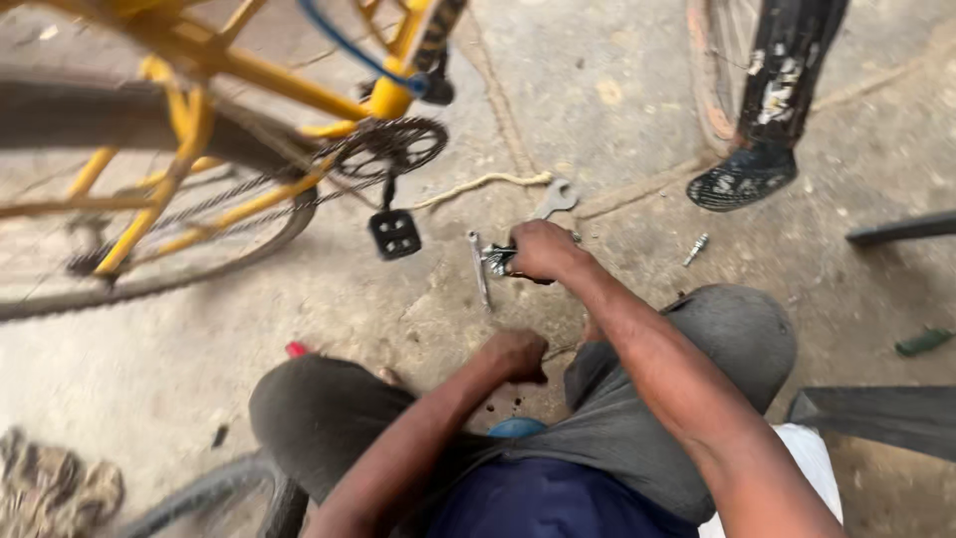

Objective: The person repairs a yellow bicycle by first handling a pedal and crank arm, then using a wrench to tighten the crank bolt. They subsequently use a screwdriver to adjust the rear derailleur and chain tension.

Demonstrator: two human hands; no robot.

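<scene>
Crank arm [481,267] gripped in right hand [543,251]

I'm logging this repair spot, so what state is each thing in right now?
Right hand: closed around a silver metal bicycle part.
Left hand: fisted; contents hidden.
Yellow bicycle: upright, chain on.
Black pedal: hanging low.
Silver spanner: lying on the concrete floor.

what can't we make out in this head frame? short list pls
- Head view: what the closed left hand holds, if anything; the fingers cover it.
- Grip end of the metal part: hidden in the right hand.
- Yellow bicycle: cut off by top and left edges, blurred.
- Green object: too small to identify.
</scene>
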